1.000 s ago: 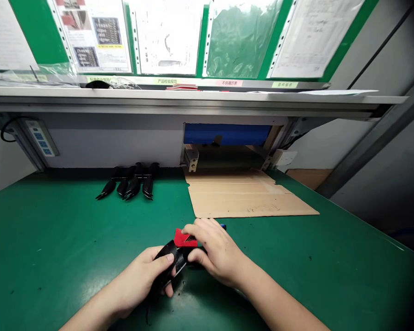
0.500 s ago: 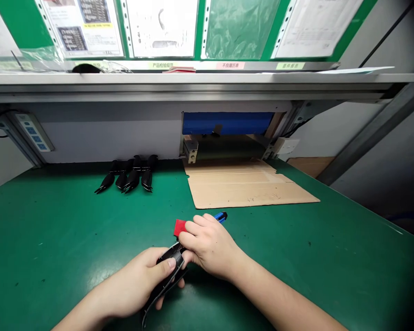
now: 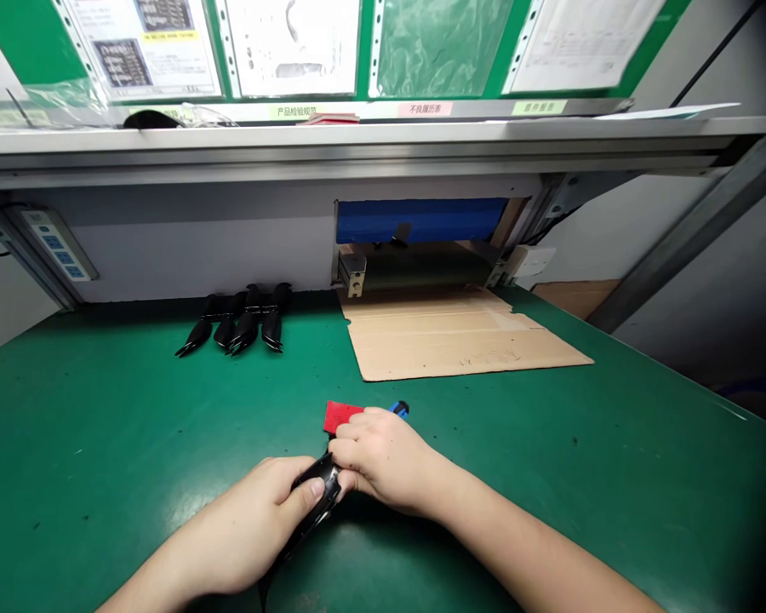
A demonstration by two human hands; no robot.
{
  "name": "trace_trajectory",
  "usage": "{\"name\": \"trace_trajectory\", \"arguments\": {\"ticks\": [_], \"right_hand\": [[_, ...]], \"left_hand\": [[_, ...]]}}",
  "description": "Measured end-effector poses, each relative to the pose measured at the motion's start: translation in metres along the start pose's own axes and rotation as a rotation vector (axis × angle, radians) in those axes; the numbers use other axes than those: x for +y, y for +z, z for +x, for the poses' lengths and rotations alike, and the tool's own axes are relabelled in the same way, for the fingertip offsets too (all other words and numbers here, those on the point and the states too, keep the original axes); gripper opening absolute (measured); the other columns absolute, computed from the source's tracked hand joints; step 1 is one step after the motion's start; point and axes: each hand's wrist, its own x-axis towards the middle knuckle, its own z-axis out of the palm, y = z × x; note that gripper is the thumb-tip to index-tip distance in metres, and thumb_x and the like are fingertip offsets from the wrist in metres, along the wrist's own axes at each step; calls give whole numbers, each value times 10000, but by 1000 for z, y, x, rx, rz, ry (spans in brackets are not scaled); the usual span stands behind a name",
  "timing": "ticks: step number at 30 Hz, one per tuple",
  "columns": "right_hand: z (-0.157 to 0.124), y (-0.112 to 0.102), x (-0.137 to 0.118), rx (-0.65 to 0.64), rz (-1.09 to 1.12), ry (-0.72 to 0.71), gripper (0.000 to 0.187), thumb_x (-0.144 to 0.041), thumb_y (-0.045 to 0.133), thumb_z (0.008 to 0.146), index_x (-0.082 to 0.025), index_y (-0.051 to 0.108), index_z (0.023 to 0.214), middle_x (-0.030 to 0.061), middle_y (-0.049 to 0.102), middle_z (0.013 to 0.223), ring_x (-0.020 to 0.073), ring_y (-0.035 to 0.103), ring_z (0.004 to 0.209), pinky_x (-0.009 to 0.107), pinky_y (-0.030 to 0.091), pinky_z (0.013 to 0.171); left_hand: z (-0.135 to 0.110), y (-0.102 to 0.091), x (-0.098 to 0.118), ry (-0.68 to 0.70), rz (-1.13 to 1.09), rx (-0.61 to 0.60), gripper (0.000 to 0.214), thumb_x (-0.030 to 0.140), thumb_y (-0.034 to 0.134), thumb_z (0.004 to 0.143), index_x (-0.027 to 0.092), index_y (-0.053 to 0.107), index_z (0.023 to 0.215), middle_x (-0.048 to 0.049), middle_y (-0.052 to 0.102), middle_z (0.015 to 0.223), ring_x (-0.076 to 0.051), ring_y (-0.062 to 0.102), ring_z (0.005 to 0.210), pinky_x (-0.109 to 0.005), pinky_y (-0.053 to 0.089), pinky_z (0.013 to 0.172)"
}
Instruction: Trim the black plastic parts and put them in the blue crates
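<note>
My left hand (image 3: 274, 502) is wrapped round a curved black plastic part (image 3: 319, 494), thumb pressed on its upper face. The part slants away from me, and its lower end is partly hidden under the hand. My right hand (image 3: 383, 460) is closed at the part's far end, fingers curled and thumb against the edge. Out from behind its knuckles sticks the end of a blue-and-black handled tool (image 3: 398, 409); the rest is hidden in the hand. Just beyond the fingers a flat red piece (image 3: 340, 415) lies on the green table, partly covered.
Several glossy black curved parts (image 3: 246, 322) lie at the back left of the green tabletop (image 3: 134, 434). A flat cardboard sheet (image 3: 460, 340) lies before a blue-topped opening (image 3: 421, 220). A metal shelf edge (image 3: 357, 162) crosses above; a power strip (image 3: 60, 245) hangs at left.
My right hand and the blue-and-black tool have shifted slightly left and toward me. The black part has turned in my left hand, its hollow inside showing less. More of the red piece shows.
</note>
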Motion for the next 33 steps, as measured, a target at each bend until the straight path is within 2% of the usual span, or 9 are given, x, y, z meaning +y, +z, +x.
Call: {"name": "trace_trajectory", "arguments": {"ticks": [3,6,8,10,12,16,20,26,33], "right_hand": [[-5,-13,4,-101,315,25,525,-588,254,997,-184,469,740,-21,507,689,122,463,624,227,319,578],[-10,-26,9,-86,487,85,506,-578,261,997,-182,496,787,-14,511,734,122,473,657,211,354,597],[-10,-28,11,-25,430,135,502,-620,317,966,-182,515,823,-4,525,770,136,475,689,230,361,639],[-9,-25,11,31,275,171,535,-691,361,908,-187,533,866,5,535,797,157,471,720,261,344,674],[-6,-18,10,82,130,182,609,-754,316,864,-188,539,883,13,532,802,172,458,726,283,320,680],[-3,-10,5,167,-31,203,695,-766,167,862,-178,537,852,22,508,776,182,432,710,296,285,656],[-4,-12,6,176,-87,208,693,-746,168,881,-174,557,893,29,502,791,189,431,729,301,287,674],[-6,-11,8,173,-131,203,705,-742,135,885,-175,554,865,27,484,783,190,421,729,306,283,671],[-5,-8,8,181,-207,214,743,-754,86,867,-183,562,865,28,472,787,191,406,728,316,274,682]], "left_hand": [[1,0,-2,35,86,90,344,464,373,927,206,553,790,7,563,770,-167,462,717,-233,314,615],[3,0,-4,14,23,132,358,509,394,913,208,560,816,-4,576,798,-171,461,721,-236,321,626],[5,-1,-4,24,-130,89,348,513,383,919,215,562,929,-3,575,848,-159,457,718,-229,342,633],[6,-2,-2,85,-286,51,320,474,351,944,227,528,1042,0,577,897,-148,457,744,-225,363,677],[8,-2,-1,157,-381,37,284,431,336,961,233,497,1086,1,577,906,-143,459,785,-229,371,733],[10,-1,-3,174,-421,40,272,432,338,964,236,495,1069,-6,559,911,-148,491,809,-258,388,764],[10,2,-7,118,-464,10,307,469,345,952,276,399,1186,-13,554,919,-158,559,737,-277,411,684],[10,3,-6,51,-457,32,414,443,407,941,330,236,1300,1,583,942,-102,445,608,-243,407,614],[14,2,-7,97,-492,29,344,450,455,924,241,428,1195,-24,598,929,-115,438,666,-232,387,601]]}}
